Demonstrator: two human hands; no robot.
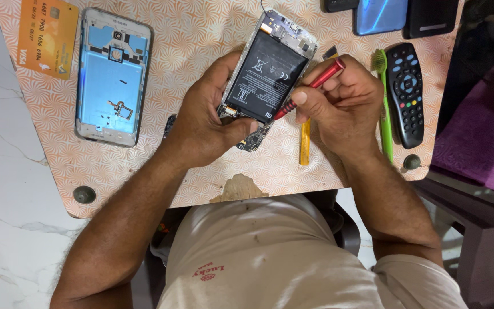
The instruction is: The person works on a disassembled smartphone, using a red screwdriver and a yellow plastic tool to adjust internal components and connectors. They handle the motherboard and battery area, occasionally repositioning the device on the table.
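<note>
The right hand (338, 100) is pinched tight around a red screwdriver (315, 86), thumb and forefinger closed near its lower end, the tip angled down onto the lower edge of the opened phone (270, 68). The left hand (204, 117) is clamped on that phone's near-left corner, fingers wrapped under it and thumb across the bottom, tilting it off the table. The phone lies back-off, its black battery (267, 77) filling most of the frame, with a strip of bare circuit board (253, 139) showing just below the thumb.

Just under the right hand a yellow pry tool (304, 143) lies on the patterned tabletop (201, 34), and a green toothbrush (384, 103) sits beside it, touching or nearly touching a black remote control (405, 94). To the left, well apart from the hands, rests a blue phone back cover (111, 77) with an orange plastic card (47, 37) beyond it. More dark and blue handsets (381, 14) line the far edge.

The worry from where I stand: the driver tip sits right at the battery's edge. If it slips, it could well gouge the battery or scrape the exposed board. The phone is held up by one hand only, so a hard push might twist it loose. Any small screw freed here could roll and vanish into the busy pattern.
</note>
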